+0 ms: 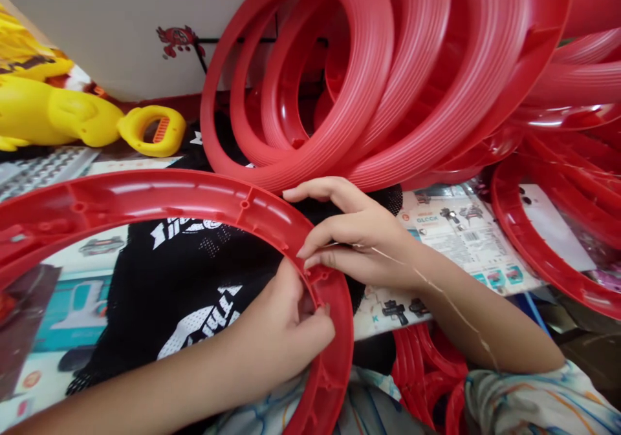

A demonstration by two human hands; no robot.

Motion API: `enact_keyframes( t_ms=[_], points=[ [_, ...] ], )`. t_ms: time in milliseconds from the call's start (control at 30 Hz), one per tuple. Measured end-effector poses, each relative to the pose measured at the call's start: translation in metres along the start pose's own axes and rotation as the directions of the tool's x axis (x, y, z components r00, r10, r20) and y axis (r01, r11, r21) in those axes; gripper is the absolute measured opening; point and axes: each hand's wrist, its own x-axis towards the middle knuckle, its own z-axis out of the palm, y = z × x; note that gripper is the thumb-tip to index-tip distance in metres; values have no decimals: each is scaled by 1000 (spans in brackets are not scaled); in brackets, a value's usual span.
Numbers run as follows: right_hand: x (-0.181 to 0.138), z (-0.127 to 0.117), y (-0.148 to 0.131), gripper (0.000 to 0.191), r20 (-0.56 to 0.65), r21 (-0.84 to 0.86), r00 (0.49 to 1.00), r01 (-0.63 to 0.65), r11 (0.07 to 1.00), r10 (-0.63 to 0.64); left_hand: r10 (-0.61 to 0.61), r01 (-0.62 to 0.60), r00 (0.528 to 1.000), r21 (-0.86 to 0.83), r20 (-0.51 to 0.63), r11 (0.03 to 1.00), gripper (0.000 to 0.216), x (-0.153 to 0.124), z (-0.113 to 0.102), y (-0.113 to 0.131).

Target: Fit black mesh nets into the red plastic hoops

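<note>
A large red plastic ring (208, 189) lies with its hollow, ribbed inside facing up, its right end close to my body. My left hand (291, 318) is closed round the ring's inner rim, thumb bent over the edge. On the ring's right side, my right hand (356, 238) has its thumb and a finger pinched together at the channel, while the index finger stretches along the outer rim. Whatever sits in that pinch is too small to make out. A thin pale strand (431, 280) runs over my right wrist and forearm.
Several red rings (369, 99) lean in a pile behind, with more rings (538, 254) at the right. Yellow plastic toys (82, 112) lie at the left. Black printed cloth (160, 293) and printed toy packaging (451, 234) cover the surface. Red parts (422, 370) sit below its edge.
</note>
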Motion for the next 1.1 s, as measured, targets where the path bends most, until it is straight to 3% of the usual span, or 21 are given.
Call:
enact_keyframes(
  t_ms=[200, 467, 633, 833, 933, 1100],
  points=[
    [-1, 3, 5, 7, 58, 238, 994, -108, 965, 97, -33, 49, 990, -112, 140, 993, 38, -1, 0, 5],
    [-3, 5, 4, 4, 7, 343, 986, -161, 925, 169, 6, 49, 980, -269, 198, 962, 38, -4, -3, 10],
    [-3, 6, 1, 6, -35, 326, 983, -162, 931, 183, 135, -128, 991, -359, -6, 924, 35, 3, 1, 11],
    [-4, 8, 3, 2, -79, 269, 991, -87, 959, 112, 143, -158, 984, -148, -105, 976, 27, 7, -3, 7],
    [-4, 5, 4, 1, -94, 269, 995, 0, 963, 26, 135, -138, 990, -79, -33, 987, 30, 6, -8, 5],
    [-4, 0, 1, 2, -65, 155, 997, 48, 987, -38, 85, -68, 987, -127, 136, 990, 32, 1, -10, 5]
  ],
)
